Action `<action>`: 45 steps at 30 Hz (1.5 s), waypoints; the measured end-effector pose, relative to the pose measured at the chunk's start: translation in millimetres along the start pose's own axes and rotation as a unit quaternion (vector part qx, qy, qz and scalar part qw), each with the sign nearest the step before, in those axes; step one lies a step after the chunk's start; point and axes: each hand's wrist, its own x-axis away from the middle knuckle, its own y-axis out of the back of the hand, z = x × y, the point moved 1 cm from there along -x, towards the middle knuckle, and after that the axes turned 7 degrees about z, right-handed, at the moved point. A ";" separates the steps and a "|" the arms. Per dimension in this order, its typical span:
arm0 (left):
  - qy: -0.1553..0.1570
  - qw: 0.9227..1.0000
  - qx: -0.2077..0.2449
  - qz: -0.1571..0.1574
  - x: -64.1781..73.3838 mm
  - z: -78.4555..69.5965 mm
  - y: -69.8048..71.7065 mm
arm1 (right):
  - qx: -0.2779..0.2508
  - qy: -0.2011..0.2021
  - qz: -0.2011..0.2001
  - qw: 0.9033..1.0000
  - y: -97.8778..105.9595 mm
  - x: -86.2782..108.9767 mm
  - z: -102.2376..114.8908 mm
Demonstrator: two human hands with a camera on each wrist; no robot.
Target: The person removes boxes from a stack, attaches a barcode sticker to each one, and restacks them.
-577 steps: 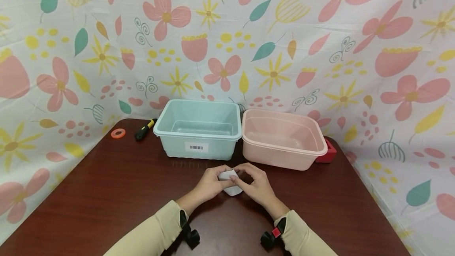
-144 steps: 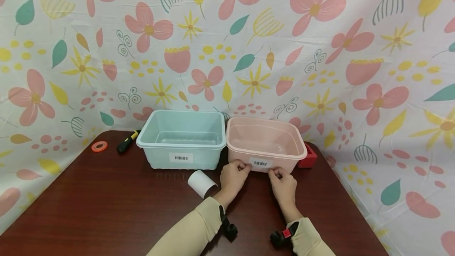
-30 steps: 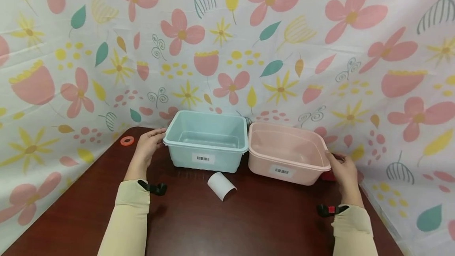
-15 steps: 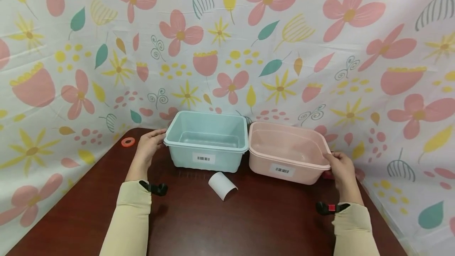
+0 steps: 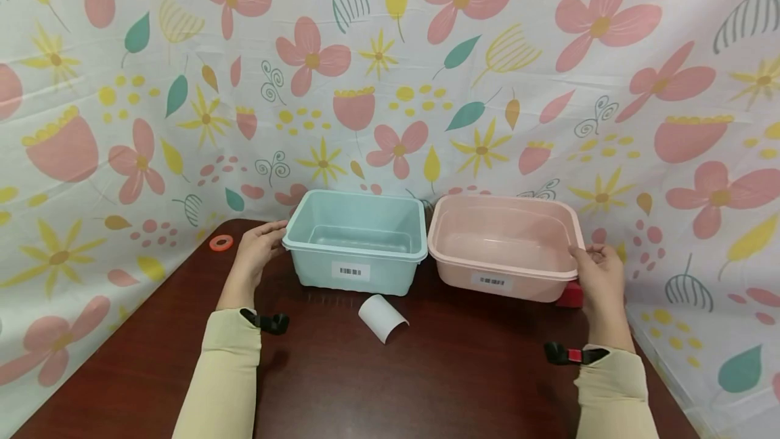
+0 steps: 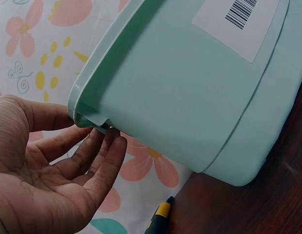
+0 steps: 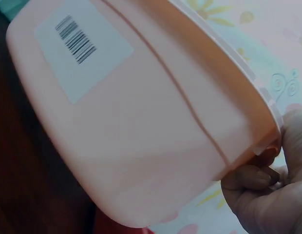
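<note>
In the head view a light blue plastic basin (image 5: 365, 276) with a barcode label stands at the back of the table. My left hand (image 5: 257, 253) is at its left rim; in the left wrist view the thumb touches the rim's edge and the fingers (image 6: 112, 156) curl beneath it. Beside it is a pink basin (image 5: 451, 269), also with a barcode label. My right hand (image 5: 600, 280) grips its right rim, thumb on top and fingers curled under, as the right wrist view shows. A curved white piece of paper (image 5: 380, 317) lies in front of the blue basin.
An orange ring (image 5: 221, 242) lies at the table's far left. A black-and-yellow handled tool (image 6: 160, 217) is by the blue basin's left side. Partly hidden behind the pink basin is a red object (image 5: 570, 295). A floral cloth (image 5: 390, 87) hangs behind the table.
Label now on the pink basin; curled paper lies on the table. Over the last half second my right hand has swung the pink basin's right end back and rightward. The blue basin stays put.
</note>
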 end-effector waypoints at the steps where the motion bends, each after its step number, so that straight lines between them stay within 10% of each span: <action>1: -0.001 1.000 0.003 0.001 -0.2 0.1 0.6 | -0.021 0.000 -0.010 1.000 -0.5 0.6 3.1; 12: 0.008 1.000 -0.021 -0.011 2.9 2.8 5.1 | -0.278 0.026 -0.040 0.959 -19.8 13.7 36.5; 21: -0.005 0.999 -0.048 -0.004 3.5 1.9 5.0 | -0.252 0.158 -0.052 0.953 -76.6 46.5 68.4; 32: -0.014 0.999 -0.046 0.011 -1.5 -1.9 -3.2 | -0.309 0.143 0.023 0.940 -171.4 56.1 81.0; 45: -0.017 0.999 -0.036 0.001 -5.3 -2.8 -3.5 | -0.237 0.094 0.084 0.963 -237.7 64.3 60.0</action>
